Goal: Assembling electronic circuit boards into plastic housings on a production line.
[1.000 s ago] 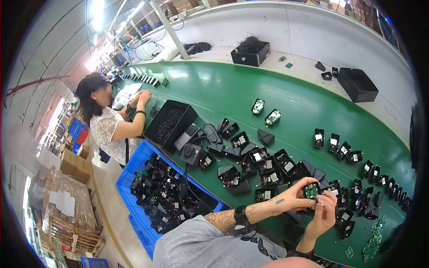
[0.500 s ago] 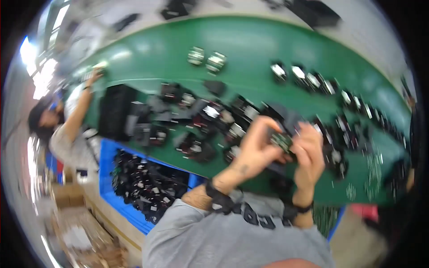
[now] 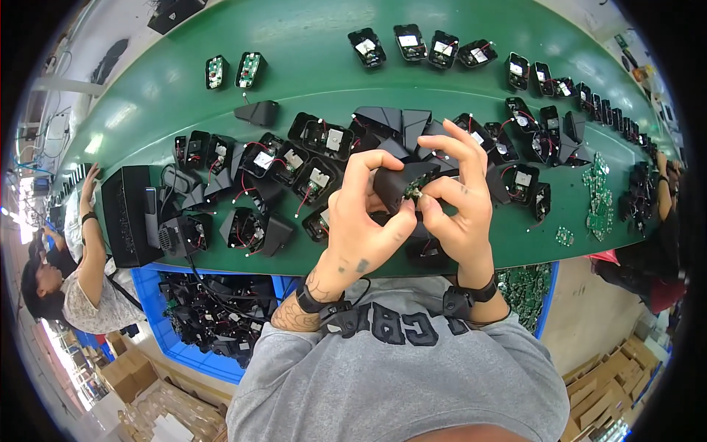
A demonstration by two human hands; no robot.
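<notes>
My left hand (image 3: 361, 221) grips a black plastic housing (image 3: 392, 184) above the green table, fingers and thumb closed round its side. At the housing's right end, part of a green circuit board (image 3: 421, 184) shows. My right hand (image 3: 464, 202) has thumb and index finger pinched at this board end, with the other fingers raised and apart. What lies between the pinching fingertips is small and partly hidden, perhaps a connector. Right beyond my hands are several black housings (image 3: 322, 140) with red wires, and some black covers (image 3: 383, 118).
The green table (image 3: 309, 74) carries a row of open housings (image 3: 443, 50) and two housings with boards (image 3: 250, 70) farther back. Loose circuit boards (image 3: 600, 195) lie right. A black box (image 3: 127, 214) stands left. Blue bins (image 3: 158, 324) of parts sit below the near edge. Co-workers (image 3: 85, 272) flank both sides.
The view has swung, and the scene is sharper. The board face seen between my hands is now mostly turned away, with the black housing's outside showing. My right fingers have spread.
</notes>
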